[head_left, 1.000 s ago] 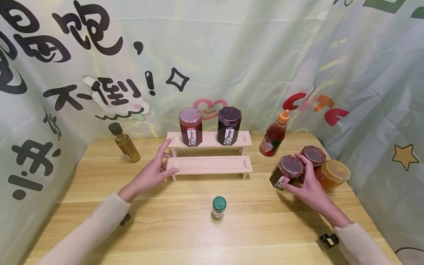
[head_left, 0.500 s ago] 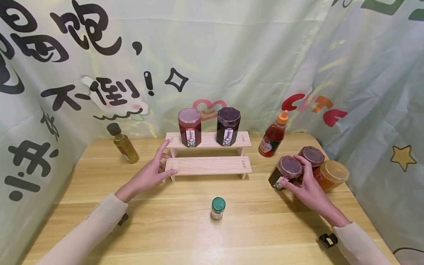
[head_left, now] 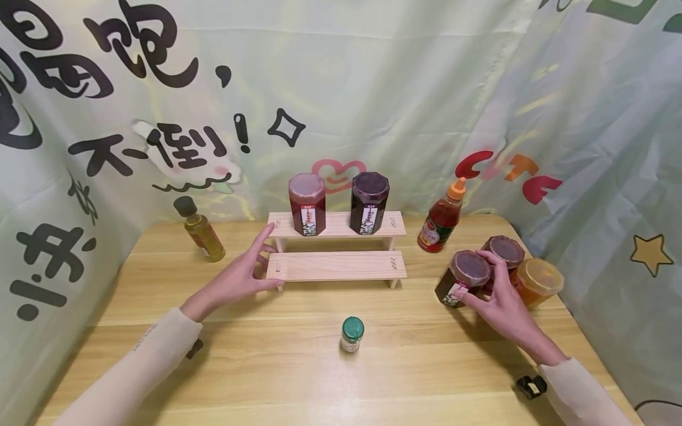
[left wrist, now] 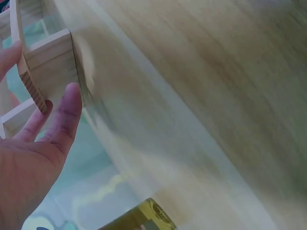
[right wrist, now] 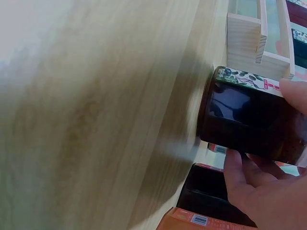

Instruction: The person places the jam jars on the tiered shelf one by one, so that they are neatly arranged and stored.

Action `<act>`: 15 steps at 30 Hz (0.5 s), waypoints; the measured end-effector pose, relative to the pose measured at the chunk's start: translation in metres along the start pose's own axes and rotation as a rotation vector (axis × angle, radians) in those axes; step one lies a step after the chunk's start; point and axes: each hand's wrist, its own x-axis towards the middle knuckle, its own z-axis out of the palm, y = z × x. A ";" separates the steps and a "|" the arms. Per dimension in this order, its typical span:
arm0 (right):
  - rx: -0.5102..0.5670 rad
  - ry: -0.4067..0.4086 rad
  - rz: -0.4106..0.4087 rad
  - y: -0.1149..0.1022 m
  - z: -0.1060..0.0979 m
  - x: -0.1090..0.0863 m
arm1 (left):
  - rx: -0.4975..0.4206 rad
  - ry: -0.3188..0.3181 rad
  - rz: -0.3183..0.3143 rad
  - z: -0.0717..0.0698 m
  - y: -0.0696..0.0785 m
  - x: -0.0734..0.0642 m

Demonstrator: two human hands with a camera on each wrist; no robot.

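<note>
In the head view my right hand grips a dark-filled faceted jar, thumb on the front label and fingers behind. In the right wrist view this jar stands close to the tabletop; I cannot tell whether it touches. Just beyond are another dark red jar and an amber jar. My left hand touches the left end of a two-tier wooden stand, thumb by the lower board's front edge, index finger extended to the upper board. A pinkish-red jar and a dark purple jar stand on the upper board.
A small green-capped shaker stands in front of the stand on the wooden table. An orange-capped red sauce bottle is at the back right, and a yellow oil bottle at the back left. A printed curtain encloses the back and sides.
My left thumb has shifted slightly down off the lower board's top to its front edge. My right hand still holds the dark jar, almost unmoved. The head view sways a little.
</note>
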 end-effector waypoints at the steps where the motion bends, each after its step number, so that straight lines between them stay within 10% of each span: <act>1: -0.005 0.003 -0.002 -0.001 0.000 0.000 | 0.002 0.000 -0.004 -0.001 0.000 0.000; 15: -0.047 0.013 0.008 -0.022 -0.001 0.000 | 0.003 -0.036 -0.033 -0.009 0.002 -0.001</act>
